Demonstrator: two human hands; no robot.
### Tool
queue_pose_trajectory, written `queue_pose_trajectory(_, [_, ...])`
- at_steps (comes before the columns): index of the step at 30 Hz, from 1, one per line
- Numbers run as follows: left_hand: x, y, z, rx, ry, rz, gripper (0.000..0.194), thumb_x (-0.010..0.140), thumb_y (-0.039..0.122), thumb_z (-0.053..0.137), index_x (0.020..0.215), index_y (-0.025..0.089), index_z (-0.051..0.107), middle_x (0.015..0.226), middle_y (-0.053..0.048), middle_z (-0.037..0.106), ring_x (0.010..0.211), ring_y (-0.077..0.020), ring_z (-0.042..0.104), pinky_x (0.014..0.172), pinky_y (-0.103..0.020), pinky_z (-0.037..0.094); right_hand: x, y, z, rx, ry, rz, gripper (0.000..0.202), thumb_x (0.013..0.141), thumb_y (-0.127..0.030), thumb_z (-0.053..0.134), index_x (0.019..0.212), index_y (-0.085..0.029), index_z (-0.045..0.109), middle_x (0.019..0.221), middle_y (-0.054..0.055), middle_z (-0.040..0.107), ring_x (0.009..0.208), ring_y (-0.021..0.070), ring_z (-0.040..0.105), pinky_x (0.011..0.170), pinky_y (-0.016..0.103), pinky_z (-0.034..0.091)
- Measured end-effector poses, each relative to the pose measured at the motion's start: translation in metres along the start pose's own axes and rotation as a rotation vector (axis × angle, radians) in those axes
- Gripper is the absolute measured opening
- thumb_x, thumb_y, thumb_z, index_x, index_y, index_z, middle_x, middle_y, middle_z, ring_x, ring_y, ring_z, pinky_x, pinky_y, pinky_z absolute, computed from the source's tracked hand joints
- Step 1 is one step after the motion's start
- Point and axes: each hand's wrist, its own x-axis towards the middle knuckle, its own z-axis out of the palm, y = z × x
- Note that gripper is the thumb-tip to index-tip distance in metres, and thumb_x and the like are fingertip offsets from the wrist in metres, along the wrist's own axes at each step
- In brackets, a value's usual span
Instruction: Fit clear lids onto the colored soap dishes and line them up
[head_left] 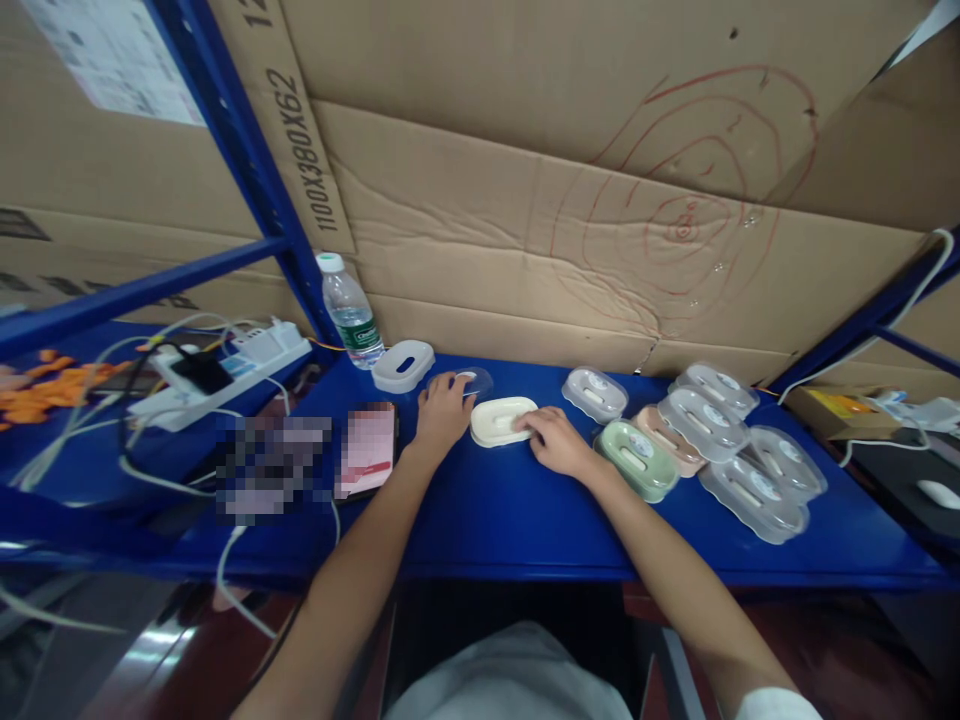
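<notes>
A cream oval container (493, 424) lies near the middle of the blue table. My right hand (556, 437) rests at its right end, fingers bent onto its top; whether they grip anything is hard to make out. Just behind and left of the container is a clear plastic lid (478, 382). My left hand (444, 408) is on the lid's left part, with its fingers curved over the edge. A white oval piece with a dark blue slot (403, 366) sits further left, beside a water bottle (352, 318).
Several lidded oval containers stand to the right, among them a green one (636, 461) and a grey one (595, 395). At left are a phone (366, 450), a power strip (217, 385) and cables. Cardboard (480, 220) walls the back of the blue table (517, 530).
</notes>
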Motion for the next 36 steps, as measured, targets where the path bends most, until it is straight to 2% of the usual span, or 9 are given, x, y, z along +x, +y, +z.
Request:
queue_pose_trajectory(4, [0.007,-0.010,-0.001,0.026,0.026,-0.041,0.035,0.104,0.034,0.050,0.134,0.024,0.065,0.148,-0.013,0.061,0.137,-0.0304,0.055,0.119,-0.051,0.037,-0.001,-0.003,-0.001,-0.005,-0.011,-0.013,0.039,0.078,0.002,0.055,0.106,-0.022,0.070,0.113,0.005,0.078,0.109,0.0234,0.070,0.106,0.041,0.041])
queue_pose_trajectory(8, [0.017,-0.020,-0.005,0.078,0.092,-0.175,0.050,0.104,0.029,0.042,0.152,0.017,0.050,0.168,-0.021,0.037,0.156,-0.0387,0.031,0.124,-0.065,0.022,-0.001,-0.005,0.000,-0.008,-0.020,-0.021,0.035,0.081,0.000,0.057,0.105,-0.022,0.070,0.115,0.006,0.078,0.111,0.0242,0.069,0.104,0.041,0.041])
queue_pose_trajectory(10, [0.021,-0.025,-0.006,0.092,0.081,-0.244,0.052,0.103,0.025,0.041,0.153,0.012,0.048,0.163,-0.026,0.042,0.152,-0.0430,0.035,0.119,-0.070,0.026,-0.001,-0.005,0.001,-0.008,-0.024,-0.022,0.034,0.082,-0.001,0.058,0.105,-0.022,0.071,0.115,0.005,0.078,0.109,0.0242,0.070,0.103,0.040,0.041])
queue_pose_trajectory(14, [0.024,-0.029,-0.008,0.095,0.023,-0.277,0.049,0.101,0.023,0.043,0.147,0.013,0.055,0.141,-0.025,0.063,0.133,-0.0411,0.054,0.107,-0.065,0.041,-0.001,-0.005,0.001,-0.009,-0.030,-0.023,0.035,0.082,-0.001,0.057,0.106,-0.022,0.071,0.114,0.005,0.078,0.109,0.0240,0.070,0.102,0.040,0.041])
queue_pose_trajectory(24, [0.020,-0.023,-0.016,0.040,0.032,-0.176,0.041,0.097,0.013,0.046,0.128,0.019,0.072,0.125,-0.017,0.070,0.121,-0.0351,0.063,0.099,-0.053,0.049,-0.002,-0.005,-0.001,-0.005,-0.050,-0.017,0.035,0.083,-0.002,0.058,0.108,-0.023,0.072,0.116,0.005,0.077,0.111,0.0241,0.070,0.104,0.041,0.043])
queue_pose_trajectory(28, [0.017,-0.019,-0.023,-0.015,0.118,-0.119,0.039,0.101,0.015,0.044,0.127,0.018,0.073,0.128,-0.017,0.069,0.123,-0.0349,0.062,0.100,-0.050,0.050,-0.003,-0.005,0.001,-0.011,-0.048,-0.008,0.049,0.087,-0.006,0.060,0.132,-0.023,0.064,0.122,0.008,0.074,0.114,0.0255,0.068,0.108,0.045,0.045])
queue_pose_trajectory(32, [0.008,-0.004,-0.024,-0.100,0.146,0.044,0.035,0.103,0.018,0.046,0.124,0.020,0.074,0.124,-0.012,0.071,0.118,-0.0278,0.065,0.101,-0.041,0.051,-0.003,-0.005,0.002,0.044,0.036,0.042,0.080,0.093,-0.020,0.069,0.163,-0.023,0.031,0.159,0.018,0.045,0.139,0.0293,0.055,0.115,0.046,0.047])
queue_pose_trajectory(34, [0.002,0.006,-0.019,-0.138,0.133,0.145,0.033,0.103,0.018,0.048,0.122,0.023,0.075,0.120,-0.009,0.073,0.115,-0.0248,0.066,0.100,-0.038,0.051,-0.003,-0.004,0.003,0.057,0.092,0.082,0.096,0.091,-0.025,0.075,0.168,-0.029,0.018,0.171,0.017,0.021,0.149,0.0315,0.046,0.119,0.048,0.045])
queue_pose_trajectory(36, [-0.003,0.013,-0.015,-0.165,0.120,0.224,0.032,0.103,0.018,0.049,0.120,0.024,0.075,0.117,-0.007,0.074,0.112,-0.0240,0.067,0.098,-0.037,0.052,-0.003,0.000,0.003,0.021,0.116,0.100,0.102,0.090,-0.029,0.078,0.169,-0.035,0.014,0.175,0.014,0.011,0.154,0.0339,0.038,0.122,0.052,0.042])
